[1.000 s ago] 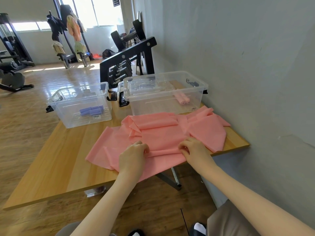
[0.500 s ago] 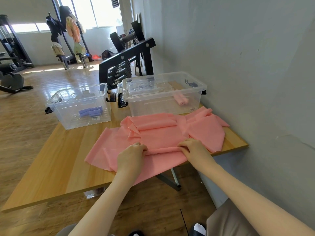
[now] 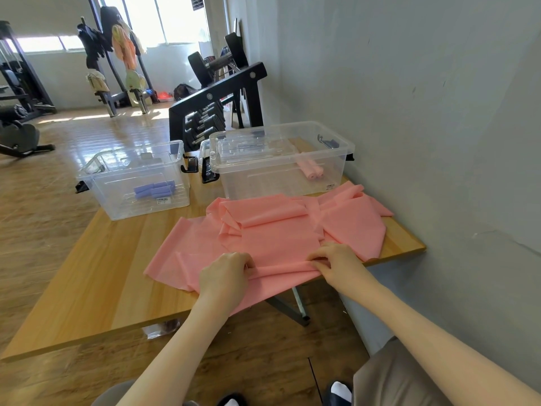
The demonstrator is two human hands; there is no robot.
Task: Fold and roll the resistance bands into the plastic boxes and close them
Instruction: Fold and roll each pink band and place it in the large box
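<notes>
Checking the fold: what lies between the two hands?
In the head view, a raised fold of the pink band runs from the left hand to the right hand; both pinch it.

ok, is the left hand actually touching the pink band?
Touching. The head view shows the left hand with fingers curled onto a fold of the pink band at the table's near edge, no gap visible.
</notes>
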